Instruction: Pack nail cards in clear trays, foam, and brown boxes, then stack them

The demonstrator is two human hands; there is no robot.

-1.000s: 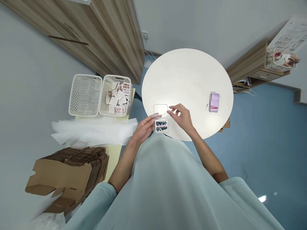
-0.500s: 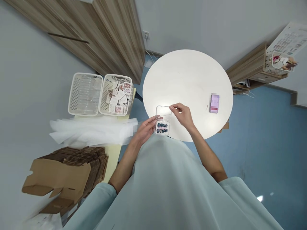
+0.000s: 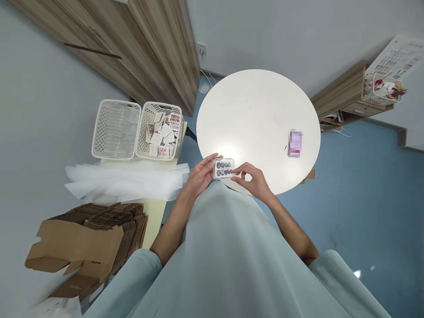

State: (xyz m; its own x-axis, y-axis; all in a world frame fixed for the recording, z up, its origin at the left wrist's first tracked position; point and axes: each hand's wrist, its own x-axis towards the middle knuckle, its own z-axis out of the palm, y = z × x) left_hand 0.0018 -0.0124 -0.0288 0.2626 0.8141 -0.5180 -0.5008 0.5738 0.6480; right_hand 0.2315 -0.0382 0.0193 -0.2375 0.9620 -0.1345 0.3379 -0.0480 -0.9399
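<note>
A small clear plastic case with two rows of dark, glossy press-on nails is between my hands, at the near edge of the round white table. Its lid lies down over the nails. My left hand grips the case's left side, fingers along the edge and corner. At the right side, my right hand has thumb and fingertips closed on the case's lower right corner.
A pixelated pink-purple pack lies on the table's right. Two white baskets stand at left, one with clear cases, one with nail cards. White sheets and stacked flat cardboard boxes lie nearer.
The case's clear lid was raised and is now folded down over the nails. My right hand has moved down toward me, from the lid's upper edge to the case's lower right corner.
</note>
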